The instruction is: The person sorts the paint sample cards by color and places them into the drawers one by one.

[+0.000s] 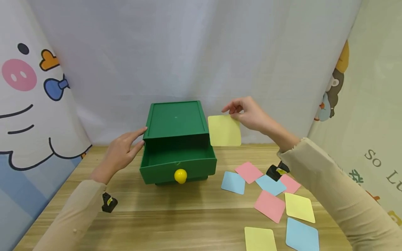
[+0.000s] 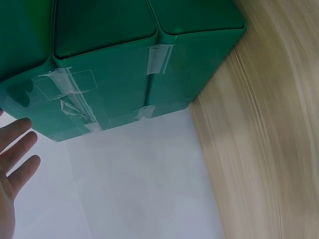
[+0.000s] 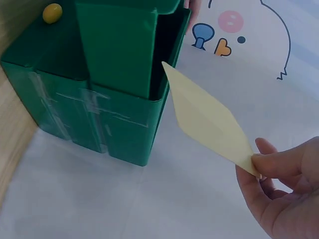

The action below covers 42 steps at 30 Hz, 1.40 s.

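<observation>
A green drawer box [image 1: 176,119] stands near the back of the table, its top drawer [image 1: 179,170] pulled out by a round yellow knob's side and bare inside. My left hand [image 1: 120,153] is at the box's left edge, fingers extended, with fingertips right at the side. In the left wrist view, loosely spread fingers [image 2: 21,172] show beside the box. My right hand [image 1: 249,113] pinches a yellow card [image 1: 224,131] by its upper corner, between thumb and fingers. That card hangs just right of the box, above the table; the right wrist view shows it close to the open drawer.
Several pink, blue and yellow cards lie spread on the wooden table [image 1: 176,223] at the right, among them a pink card [image 1: 270,206] and a blue card [image 1: 233,182]. White cloth [image 1: 132,62] hangs behind the box. Clear tape [image 2: 75,99] joins the box's stacked units.
</observation>
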Each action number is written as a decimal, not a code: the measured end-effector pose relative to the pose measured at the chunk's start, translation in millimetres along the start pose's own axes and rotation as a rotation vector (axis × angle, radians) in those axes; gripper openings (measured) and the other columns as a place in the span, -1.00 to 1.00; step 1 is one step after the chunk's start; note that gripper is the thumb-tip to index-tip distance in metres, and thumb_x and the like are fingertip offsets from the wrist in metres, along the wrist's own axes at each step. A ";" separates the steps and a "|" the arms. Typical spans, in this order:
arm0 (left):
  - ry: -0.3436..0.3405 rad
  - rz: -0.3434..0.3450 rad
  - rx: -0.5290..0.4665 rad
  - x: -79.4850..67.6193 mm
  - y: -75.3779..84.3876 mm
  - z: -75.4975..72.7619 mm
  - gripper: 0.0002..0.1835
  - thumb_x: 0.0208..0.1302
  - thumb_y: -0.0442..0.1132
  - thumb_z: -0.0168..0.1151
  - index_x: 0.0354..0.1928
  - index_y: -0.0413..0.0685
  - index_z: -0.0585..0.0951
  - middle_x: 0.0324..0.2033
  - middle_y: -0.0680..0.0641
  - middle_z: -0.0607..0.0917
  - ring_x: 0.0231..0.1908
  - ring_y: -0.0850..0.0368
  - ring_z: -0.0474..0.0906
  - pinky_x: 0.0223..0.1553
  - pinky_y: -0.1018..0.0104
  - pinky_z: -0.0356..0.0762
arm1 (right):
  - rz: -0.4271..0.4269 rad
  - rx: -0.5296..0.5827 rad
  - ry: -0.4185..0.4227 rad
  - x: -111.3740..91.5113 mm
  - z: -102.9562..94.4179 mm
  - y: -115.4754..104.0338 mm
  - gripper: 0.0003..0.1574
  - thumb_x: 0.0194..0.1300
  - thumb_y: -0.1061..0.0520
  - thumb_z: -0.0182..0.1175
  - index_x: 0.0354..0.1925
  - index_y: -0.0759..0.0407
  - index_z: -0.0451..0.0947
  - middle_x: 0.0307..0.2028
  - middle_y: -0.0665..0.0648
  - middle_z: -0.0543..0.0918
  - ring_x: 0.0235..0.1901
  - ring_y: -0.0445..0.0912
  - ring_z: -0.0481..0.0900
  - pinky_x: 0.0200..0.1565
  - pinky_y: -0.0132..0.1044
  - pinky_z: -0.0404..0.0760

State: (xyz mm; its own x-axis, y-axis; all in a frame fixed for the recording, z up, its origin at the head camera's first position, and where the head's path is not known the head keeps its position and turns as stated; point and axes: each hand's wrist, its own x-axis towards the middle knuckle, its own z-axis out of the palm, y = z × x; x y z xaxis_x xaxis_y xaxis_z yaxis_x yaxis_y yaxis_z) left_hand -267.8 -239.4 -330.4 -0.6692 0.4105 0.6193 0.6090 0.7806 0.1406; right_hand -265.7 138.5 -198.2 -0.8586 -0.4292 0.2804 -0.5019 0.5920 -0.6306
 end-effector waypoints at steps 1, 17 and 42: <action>0.001 0.000 0.000 0.1 0.0 -0.1 -0.54 0.34 -0.17 0.02 0.25 -0.13 0.35 -0.02 -0.30 0.55 -0.10 -0.22 0.51 -0.19 -0.13 0.47 | 0.004 -0.002 0.008 1.2 0.2 -2.0 -0.70 0.22 0.49 -0.05 -0.14 0.41 0.56 -0.30 0.27 0.51 -0.27 0.01 0.43 -0.23 -0.33 0.42; -0.013 -0.016 -0.008 -0.3 2.0 -0.3 -0.53 0.34 -0.20 0.02 0.26 -0.13 0.34 -0.01 -0.30 0.55 -0.08 -0.22 0.49 -0.14 -0.13 0.45 | -0.031 0.134 -0.042 17.0 62.0 -7.1 -0.70 0.21 0.48 0.02 -0.12 0.38 0.56 -0.28 0.22 0.55 -0.26 0.00 0.47 -0.19 -0.32 0.50; 0.002 -0.014 -0.009 0.1 2.4 -1.3 -0.53 0.32 -0.21 0.05 0.26 -0.12 0.35 -0.04 -0.30 0.56 -0.12 -0.21 0.52 -0.19 -0.12 0.48 | -0.309 -0.203 -0.215 8.4 86.6 0.6 -0.60 0.07 0.57 -0.06 -0.30 0.34 0.66 -0.39 0.16 0.58 -0.34 -0.05 0.52 -0.29 -0.41 0.53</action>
State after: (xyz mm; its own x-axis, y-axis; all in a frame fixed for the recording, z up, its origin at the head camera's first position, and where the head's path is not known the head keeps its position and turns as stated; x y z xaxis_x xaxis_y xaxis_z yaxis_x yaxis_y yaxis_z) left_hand -265.8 -238.2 -329.0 -0.6766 0.3985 0.6192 0.6036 0.7818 0.1564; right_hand -264.1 76.1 -258.9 -0.6343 -0.7270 0.2629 -0.7607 0.5264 -0.3797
